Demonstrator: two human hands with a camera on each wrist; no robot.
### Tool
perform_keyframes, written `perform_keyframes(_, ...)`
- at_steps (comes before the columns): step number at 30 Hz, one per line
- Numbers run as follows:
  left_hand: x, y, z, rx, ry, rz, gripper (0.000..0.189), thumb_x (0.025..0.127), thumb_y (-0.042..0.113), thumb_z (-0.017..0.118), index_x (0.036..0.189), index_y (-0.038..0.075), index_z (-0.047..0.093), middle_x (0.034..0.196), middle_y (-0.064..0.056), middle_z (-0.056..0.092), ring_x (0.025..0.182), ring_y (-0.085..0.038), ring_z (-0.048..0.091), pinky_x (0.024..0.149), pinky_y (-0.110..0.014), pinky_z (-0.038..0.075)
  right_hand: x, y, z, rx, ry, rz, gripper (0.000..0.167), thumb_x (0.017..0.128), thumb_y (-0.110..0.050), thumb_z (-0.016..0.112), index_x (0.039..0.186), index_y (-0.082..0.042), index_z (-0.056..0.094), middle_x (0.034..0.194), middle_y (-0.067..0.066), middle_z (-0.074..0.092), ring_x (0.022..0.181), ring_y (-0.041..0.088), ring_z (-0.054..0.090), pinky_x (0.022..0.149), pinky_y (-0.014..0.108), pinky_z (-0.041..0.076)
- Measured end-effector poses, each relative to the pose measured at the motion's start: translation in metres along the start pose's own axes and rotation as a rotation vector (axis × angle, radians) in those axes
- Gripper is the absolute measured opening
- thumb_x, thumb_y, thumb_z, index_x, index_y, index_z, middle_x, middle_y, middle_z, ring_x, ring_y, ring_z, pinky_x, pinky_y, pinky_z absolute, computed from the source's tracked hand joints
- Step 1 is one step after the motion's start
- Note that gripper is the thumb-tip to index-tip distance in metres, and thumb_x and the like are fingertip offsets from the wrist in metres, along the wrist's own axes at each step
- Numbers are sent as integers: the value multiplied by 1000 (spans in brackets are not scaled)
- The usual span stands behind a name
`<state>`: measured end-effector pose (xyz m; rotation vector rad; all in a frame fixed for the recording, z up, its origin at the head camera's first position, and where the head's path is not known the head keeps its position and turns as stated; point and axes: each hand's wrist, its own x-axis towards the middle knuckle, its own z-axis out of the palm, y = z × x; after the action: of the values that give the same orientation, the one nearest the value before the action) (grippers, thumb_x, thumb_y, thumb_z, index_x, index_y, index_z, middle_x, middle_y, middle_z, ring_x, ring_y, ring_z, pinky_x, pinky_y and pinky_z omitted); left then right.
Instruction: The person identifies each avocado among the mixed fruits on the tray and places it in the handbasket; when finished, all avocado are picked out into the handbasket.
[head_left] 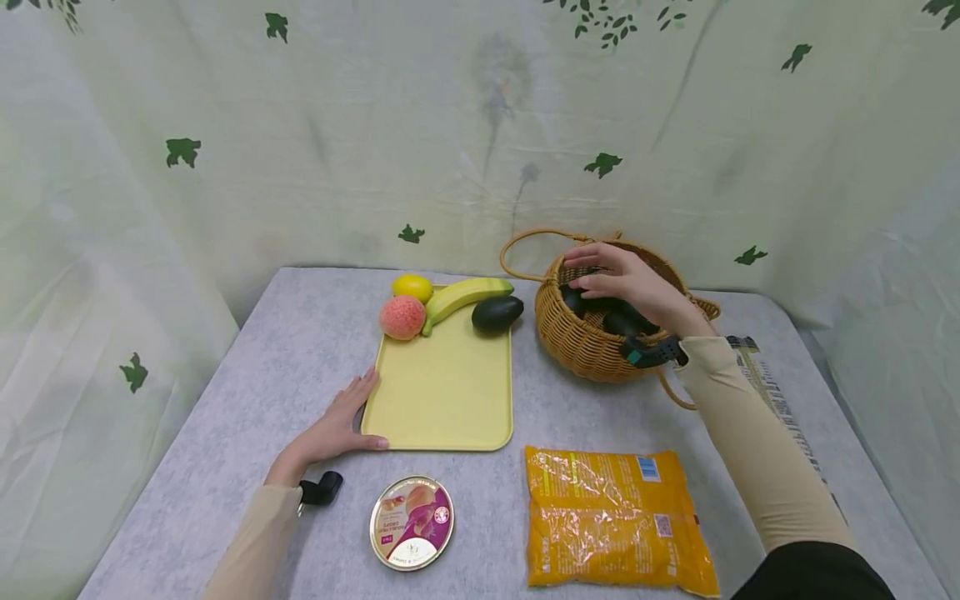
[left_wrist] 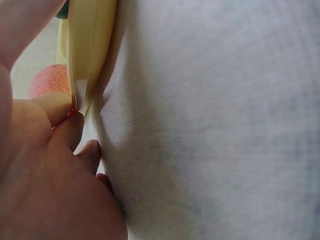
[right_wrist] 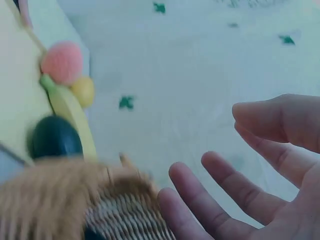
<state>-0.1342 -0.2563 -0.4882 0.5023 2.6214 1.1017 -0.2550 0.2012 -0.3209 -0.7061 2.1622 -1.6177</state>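
My left hand (head_left: 339, 427) rests at the near left corner of a yellow tray (head_left: 444, 392), fingers along its side edge and thumb at its front rim. In the left wrist view the fingertips (left_wrist: 90, 152) touch the tray's edge. At the tray's far end are a lemon (head_left: 412, 288), a pink peach-like fruit (head_left: 402, 317), a banana (head_left: 467, 295) and a dark avocado (head_left: 498, 314). Over the mouth of a wicker basket (head_left: 573, 354) hovers my right hand (head_left: 633, 283), fingers spread and holding nothing. Dark rounded things (head_left: 626, 321) lie inside the basket, partly hidden by the hand.
A round tin (head_left: 412, 523) with a fruit label stands in front of the tray. An orange plastic packet (head_left: 611, 521) lies at the front right. Beside the right forearm is a printed packet (head_left: 772, 387), partly covered by the sleeve. A patterned curtain (head_left: 337, 150) hangs behind the table.
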Motion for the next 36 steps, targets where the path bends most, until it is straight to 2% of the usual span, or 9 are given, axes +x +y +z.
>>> perform_keyframes(4,0,0,0,3,0,-3,112,75,34,82,151,-4,10,158,-19,2,141,-43,-5,110,-60,-3,12,-3,21,10,-45,-12,44,99,-11,53,141,-5,42,142,17,42,121,39,48,96,50,44)
perform_keyframes(9,0,1,0,1,3,-6,112,75,35,82,151,-4,10,158,-19,2,142,-43,-5,110,-60,-3,24,-2,44,17,-96,-20,46,98,-12,53,142,-5,41,143,15,41,119,33,51,97,55,41)
perform_keyframes(15,-1,1,0,-1,3,-9,112,75,35,82,151,-3,10,158,-19,2,142,-42,-5,111,-59,-3,34,8,67,-1,-134,5,48,98,-16,53,144,-12,39,143,9,40,117,28,52,93,44,46)
perform_keyframes(17,-1,0,0,-1,3,-10,112,75,35,82,151,-3,10,158,-19,2,142,-42,-5,111,-59,-3,37,14,73,6,-144,10,50,98,-17,55,145,-13,37,145,8,37,120,30,49,93,43,47)
perform_keyframes(22,0,0,0,0,2,-9,112,75,35,82,151,-3,10,158,-19,2,142,-42,-5,111,-59,-3,47,29,88,34,-145,50,58,97,-17,57,149,-13,30,150,14,28,131,37,37,99,50,42)
perform_keyframes(25,0,0,0,-2,1,-12,112,75,35,82,151,-3,10,158,-18,3,142,-42,-5,111,-59,-3,52,38,97,49,-120,111,63,97,-17,57,151,-14,25,153,17,20,135,38,30,101,54,37)
perform_keyframes(28,0,0,0,0,1,-13,112,75,35,82,152,-2,10,159,-18,3,142,-41,-5,111,-59,-3,57,45,106,8,-68,161,67,96,-20,59,152,-15,23,155,15,17,140,34,21,105,52,34)
perform_keyframes(33,0,0,0,3,4,-6,112,74,35,82,152,-2,10,159,-18,3,142,-41,-5,111,-59,-2,67,54,117,-87,21,194,67,95,-20,60,152,-13,25,157,12,14,143,30,10,111,49,22)
perform_keyframes(36,0,0,0,1,6,-5,112,74,35,82,152,-3,10,159,-18,3,142,-42,-5,111,-59,-2,72,59,122,-122,61,208,66,95,-19,60,152,-14,26,157,13,11,144,30,7,112,51,18)
